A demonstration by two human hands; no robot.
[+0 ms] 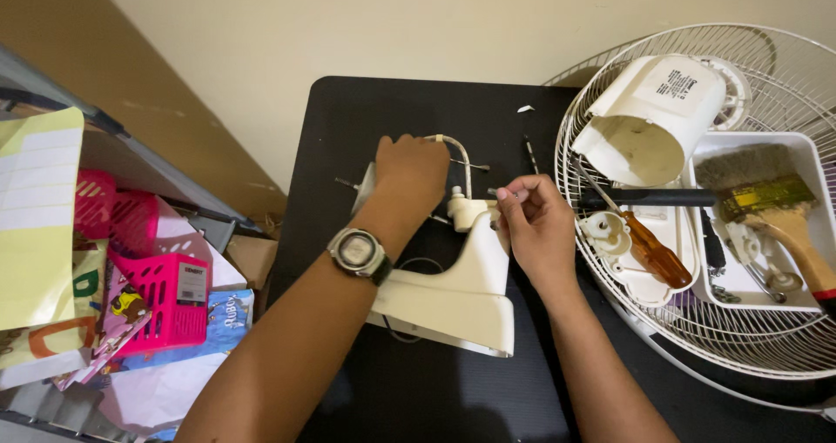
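Cream fan base [461, 290] with its upright neck lies on its side near the middle of the black table [435, 391], its flat foot end toward the person and the neck pointing away toward the wall; the left hand [409, 171], a wristwatch [359, 253] on its wrist, rests over the motor part [364, 186] at the top of the neck, its fingers curled down around it; a thin bent wire [460, 151] arches out just beside that hand; the right hand [535, 221] sits just right of the neck, its fingers pinched together on a small slim metal piece [493, 192] near the neck's top; bare black tabletop shows beyond the hands up to the far edge and in front of the base toward the person; the right edge is crowded, since a round wire fan guard [610, 321] overhangs it, holding a cream motor cover [649, 116], a screwdriver with an amber handle [653, 253] and a white tray [814, 160] with a paintbrush [766, 195]; left of the table, off its edge, stand pink plastic baskets [165, 295] amid papers.
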